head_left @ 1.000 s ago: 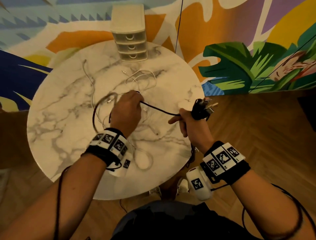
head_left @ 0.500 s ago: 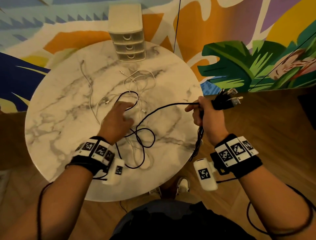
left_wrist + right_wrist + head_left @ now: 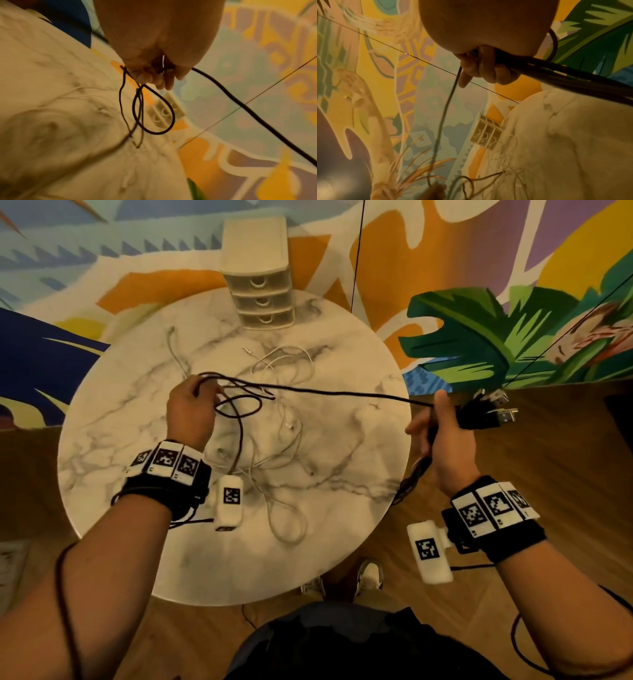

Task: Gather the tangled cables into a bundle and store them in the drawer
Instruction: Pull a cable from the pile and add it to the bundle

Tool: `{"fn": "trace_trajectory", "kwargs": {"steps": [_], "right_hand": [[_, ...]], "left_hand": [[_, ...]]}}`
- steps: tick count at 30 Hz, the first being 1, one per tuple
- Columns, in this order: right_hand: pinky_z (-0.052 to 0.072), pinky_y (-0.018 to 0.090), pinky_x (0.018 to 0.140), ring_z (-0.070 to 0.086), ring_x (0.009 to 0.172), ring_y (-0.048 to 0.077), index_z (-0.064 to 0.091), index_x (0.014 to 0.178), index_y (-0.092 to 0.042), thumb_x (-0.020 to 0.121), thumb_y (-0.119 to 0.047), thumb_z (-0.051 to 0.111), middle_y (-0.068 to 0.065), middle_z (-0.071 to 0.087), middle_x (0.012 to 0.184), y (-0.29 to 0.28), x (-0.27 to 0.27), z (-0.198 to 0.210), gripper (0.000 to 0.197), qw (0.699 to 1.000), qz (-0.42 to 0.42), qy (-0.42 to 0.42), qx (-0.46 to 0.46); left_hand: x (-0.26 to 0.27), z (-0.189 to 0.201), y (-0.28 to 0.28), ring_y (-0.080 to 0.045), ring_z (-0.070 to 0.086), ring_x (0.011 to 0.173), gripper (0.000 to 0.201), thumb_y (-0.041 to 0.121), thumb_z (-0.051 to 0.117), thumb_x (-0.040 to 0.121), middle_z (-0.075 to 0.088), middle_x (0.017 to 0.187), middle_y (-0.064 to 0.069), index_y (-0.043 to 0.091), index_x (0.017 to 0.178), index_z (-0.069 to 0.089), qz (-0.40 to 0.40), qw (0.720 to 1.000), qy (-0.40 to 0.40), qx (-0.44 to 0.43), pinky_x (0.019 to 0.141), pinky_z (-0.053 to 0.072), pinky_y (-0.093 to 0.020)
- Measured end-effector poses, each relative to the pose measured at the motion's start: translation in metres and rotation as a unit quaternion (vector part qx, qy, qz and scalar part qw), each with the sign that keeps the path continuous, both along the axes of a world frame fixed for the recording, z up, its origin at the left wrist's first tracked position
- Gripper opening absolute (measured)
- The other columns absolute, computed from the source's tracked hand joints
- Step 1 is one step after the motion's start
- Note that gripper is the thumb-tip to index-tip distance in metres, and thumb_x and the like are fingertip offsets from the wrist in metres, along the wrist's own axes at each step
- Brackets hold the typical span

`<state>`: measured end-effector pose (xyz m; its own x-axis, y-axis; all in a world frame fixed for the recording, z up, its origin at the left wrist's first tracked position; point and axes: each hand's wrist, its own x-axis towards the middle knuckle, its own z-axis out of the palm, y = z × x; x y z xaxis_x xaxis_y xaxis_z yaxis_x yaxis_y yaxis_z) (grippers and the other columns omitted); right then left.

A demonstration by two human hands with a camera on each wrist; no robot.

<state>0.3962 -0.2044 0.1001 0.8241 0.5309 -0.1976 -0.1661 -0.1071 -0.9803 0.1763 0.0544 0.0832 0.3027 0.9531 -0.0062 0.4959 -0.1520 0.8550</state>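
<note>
1. Fingers of the left hand (image 3: 190, 412) curl round loops of the black cable (image 3: 342, 393) above the left half of the marble table (image 3: 113, 446); in the left wrist view the curled fingers (image 3: 150, 77) pinch several strands, and a loop hangs below them.
2. From that grip the black cable runs taut to the right hand (image 3: 445, 440), held off the table's right edge.
3. Right hand is clenched round a gathered bunch of black cable ends (image 3: 486, 412); USB plugs stick out to the right, though how many is hard to make out. More black strands hang below this hand, partly hidden by the table's edge.
4. White cables (image 3: 281, 364) lie loose and tangled on the marble, partly hidden by the left wrist.
5. Drawer unit (image 3: 260, 292) stands at the far edge of the table, all three drawers closed.
6. Both wrist views are blurred, so the table detail there is unclear.
</note>
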Motion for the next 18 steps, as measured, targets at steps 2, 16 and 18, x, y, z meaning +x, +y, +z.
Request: {"fn": "trace_trajectory", "kwargs": {"steps": [2,16,18], "right_hand": [[0.026,0.027,0.045,0.031,0.035,0.016,0.051,0.043,-0.017,0.101,-0.043,0.034,0.003,0.036,0.037,-0.001,-0.005,-0.001,0.066,0.999,0.029,-0.006,-0.022],[0.029,0.013,0.041,0.032,0.037,0.006,0.069,0.098,0.001,0.101,-0.026,0.039,-0.001,0.037,0.041,0.045,-0.054,0.021,0.041,0.974,0.227,0.014,-0.009],[0.029,0.013,0.041,0.034,0.037,0.008,0.068,0.091,0.004,0.102,-0.026,0.036,0.004,0.041,0.042,0.043,-0.051,0.021,0.046,0.977,0.211,0.011,-0.009]], "left_hand": [[0.010,0.017,-0.014,-0.013,0.052,0.056,0.027,0.027,0.048,0.090,0.059,0.062,-0.001,0.017,0.071,0.063,-0.042,0.999,0.000,0.022,0.063,0.041,-0.030],[0.044,0.018,-0.125,-0.023,0.054,0.075,0.017,0.025,0.053,0.094,0.053,0.080,0.002,0.014,0.081,0.057,-0.328,0.910,0.188,0.168,0.059,0.039,-0.034],[0.033,-0.004,-0.121,-0.023,0.055,0.081,0.016,0.026,0.058,0.090,0.053,0.094,-0.002,0.012,0.096,0.060,-0.290,0.916,0.213,0.175,0.060,0.046,-0.035]]}}
